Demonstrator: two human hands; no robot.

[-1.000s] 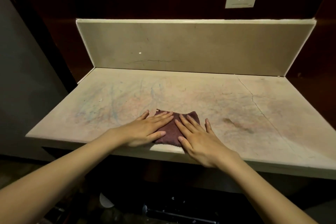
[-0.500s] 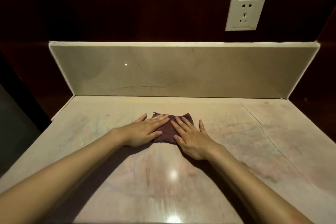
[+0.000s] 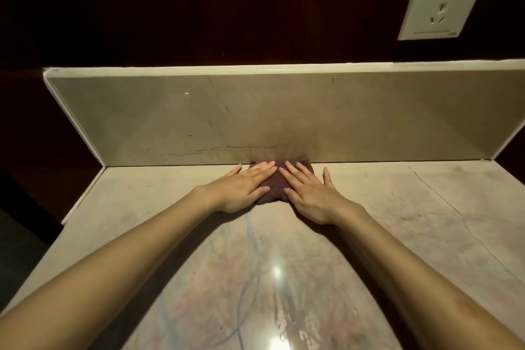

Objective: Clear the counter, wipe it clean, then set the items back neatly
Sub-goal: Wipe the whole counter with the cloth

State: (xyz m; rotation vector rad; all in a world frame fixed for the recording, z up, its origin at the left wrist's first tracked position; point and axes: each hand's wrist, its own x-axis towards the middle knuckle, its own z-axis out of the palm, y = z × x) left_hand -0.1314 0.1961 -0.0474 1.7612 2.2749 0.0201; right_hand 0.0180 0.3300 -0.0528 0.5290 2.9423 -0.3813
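Note:
A small dark maroon cloth [image 3: 275, 187] lies flat on the pale marble counter [image 3: 397, 221], its far edge touching the foot of the backsplash. My left hand [image 3: 244, 187] presses on the cloth's left half with straight fingers. My right hand [image 3: 309, 193] lies flat on the right half, thumb spread out to the side on the counter. The fingertips of both hands nearly meet over the cloth's middle. Most of the cloth is hidden under my hands.
A beige stone backsplash [image 3: 284, 116] rises along the counter's back, with a thin crack low down. A white wall socket [image 3: 443, 0] sits on the dark wall above at the right. A crack runs across the counter's right part. The counter's left edge drops off.
Both hands have pushed the cloth away from the front edge across the counter to the backsplash. The view has come closer over the counter.

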